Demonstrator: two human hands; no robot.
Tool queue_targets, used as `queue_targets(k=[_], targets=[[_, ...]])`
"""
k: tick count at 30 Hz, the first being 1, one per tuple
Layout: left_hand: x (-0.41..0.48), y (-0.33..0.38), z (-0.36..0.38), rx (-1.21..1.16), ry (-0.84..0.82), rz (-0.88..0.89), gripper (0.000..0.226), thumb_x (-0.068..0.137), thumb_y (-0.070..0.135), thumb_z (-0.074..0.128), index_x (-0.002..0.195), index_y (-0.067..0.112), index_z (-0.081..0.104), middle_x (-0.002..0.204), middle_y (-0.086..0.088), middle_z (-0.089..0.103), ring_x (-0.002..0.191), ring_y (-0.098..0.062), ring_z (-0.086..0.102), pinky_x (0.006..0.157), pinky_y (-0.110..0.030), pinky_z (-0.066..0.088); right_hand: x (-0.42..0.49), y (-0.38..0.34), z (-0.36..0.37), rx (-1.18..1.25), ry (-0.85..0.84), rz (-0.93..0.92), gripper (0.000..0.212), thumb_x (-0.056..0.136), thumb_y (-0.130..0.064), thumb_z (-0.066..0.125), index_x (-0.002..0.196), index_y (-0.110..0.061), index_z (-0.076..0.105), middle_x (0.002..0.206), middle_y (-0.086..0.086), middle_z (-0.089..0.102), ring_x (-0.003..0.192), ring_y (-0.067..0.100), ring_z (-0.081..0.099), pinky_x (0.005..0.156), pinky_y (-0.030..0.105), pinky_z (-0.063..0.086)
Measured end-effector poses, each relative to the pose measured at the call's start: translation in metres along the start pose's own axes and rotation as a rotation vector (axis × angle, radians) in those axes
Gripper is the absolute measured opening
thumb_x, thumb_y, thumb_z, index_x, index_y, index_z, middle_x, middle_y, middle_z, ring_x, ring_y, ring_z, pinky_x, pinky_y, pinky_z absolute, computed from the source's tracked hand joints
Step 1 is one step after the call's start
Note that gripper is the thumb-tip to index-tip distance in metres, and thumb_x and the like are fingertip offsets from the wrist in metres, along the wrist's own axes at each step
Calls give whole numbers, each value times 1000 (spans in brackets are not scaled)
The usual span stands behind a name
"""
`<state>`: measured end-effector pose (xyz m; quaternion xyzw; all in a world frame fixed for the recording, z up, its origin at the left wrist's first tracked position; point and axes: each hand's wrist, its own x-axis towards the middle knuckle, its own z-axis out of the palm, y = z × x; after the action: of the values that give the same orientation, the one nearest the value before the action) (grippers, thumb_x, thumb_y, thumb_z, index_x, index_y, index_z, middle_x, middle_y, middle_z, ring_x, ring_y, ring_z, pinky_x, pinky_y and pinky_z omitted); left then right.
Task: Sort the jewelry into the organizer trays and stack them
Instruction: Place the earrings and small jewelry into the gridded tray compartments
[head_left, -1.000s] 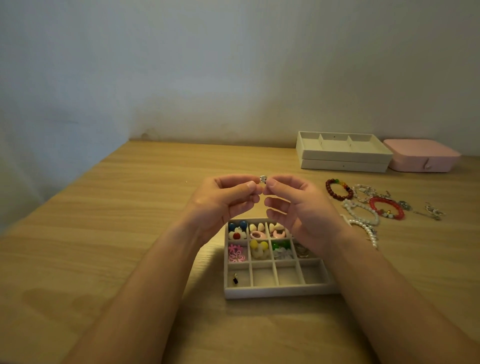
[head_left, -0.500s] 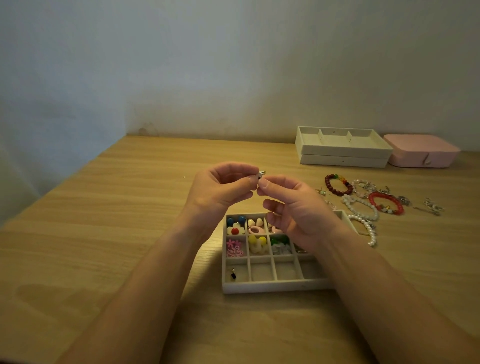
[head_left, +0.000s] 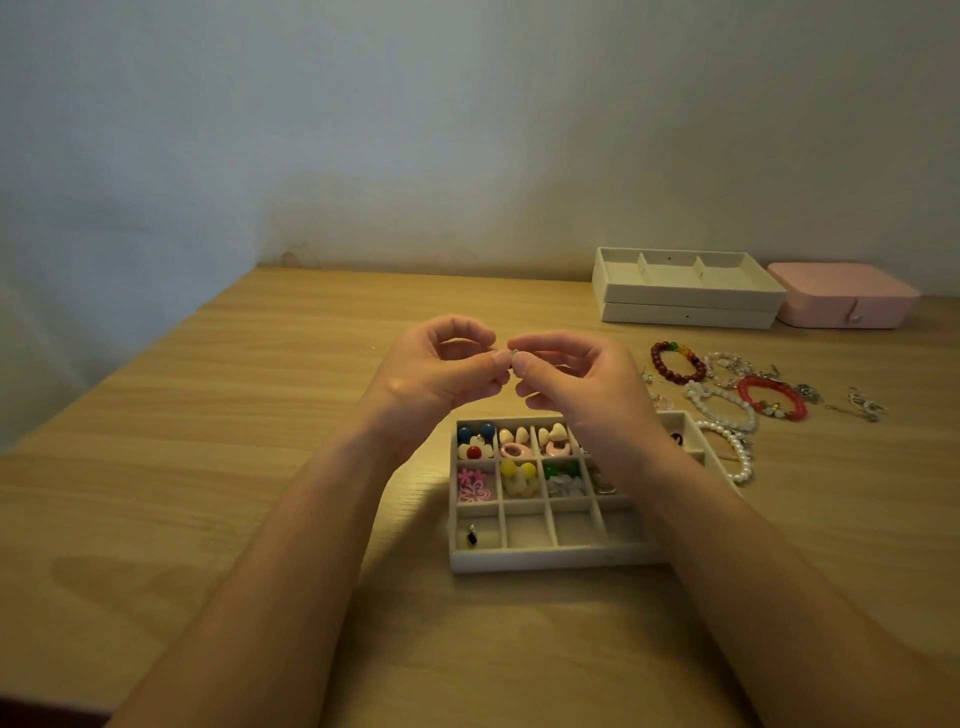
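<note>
My left hand (head_left: 441, 371) and my right hand (head_left: 582, 387) meet fingertip to fingertip above the table, and both pinch one tiny silver earring (head_left: 514, 354). Below them lies a cream organizer tray (head_left: 545, 558) with a grid of small compartments. Its back and middle rows hold colourful earrings (head_left: 517, 457); a small dark stud (head_left: 471, 535) sits in the front left compartment. My right wrist hides the tray's right side. Loose bracelets (head_left: 722, 395) lie on the wood to the right.
Two cream trays (head_left: 685, 299) are stacked at the back right against the wall, with a pink jewelry box (head_left: 844, 296) beside them. Small silver pieces (head_left: 862, 405) lie at the far right. The wooden table (head_left: 208, 441) stretches bare to the left.
Both hands have kept pinching the small silver piece and shifted slightly with it; the fingers have turned it a little. The tray and bracelets lie as before.
</note>
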<state>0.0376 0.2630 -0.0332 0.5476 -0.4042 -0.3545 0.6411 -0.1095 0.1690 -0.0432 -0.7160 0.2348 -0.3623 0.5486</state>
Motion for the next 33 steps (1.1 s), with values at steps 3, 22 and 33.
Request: queue_targets(k=[3, 22, 33], targets=[[-4, 4, -1, 92, 17, -10, 23, 82, 7, 78, 101, 6, 65, 90, -11, 73, 81, -23, 71, 74, -30, 58, 2, -3, -2, -143, -29, -62, 16, 92, -23, 73, 108, -24, 75, 94, -6, 76, 86, 13, 72, 75, 29, 63], [-80, 4, 3, 47, 167, -119, 22, 78, -6, 79, 80, 8, 61, 69, -9, 69, 66, -20, 70, 69, -28, 61, -37, -49, 1, -336, -369, 124, 10, 87, -3, 77, 95, -8, 77, 86, 13, 77, 85, 28, 75, 82, 40, 63], [-96, 7, -1, 87, 193, -169, 20, 81, 6, 82, 93, 10, 67, 77, -5, 75, 67, -15, 73, 54, -20, 53, -37, -56, 8, -535, -439, 98, 4, 88, -14, 78, 91, -16, 77, 76, 1, 77, 71, 16, 71, 71, 32, 62]])
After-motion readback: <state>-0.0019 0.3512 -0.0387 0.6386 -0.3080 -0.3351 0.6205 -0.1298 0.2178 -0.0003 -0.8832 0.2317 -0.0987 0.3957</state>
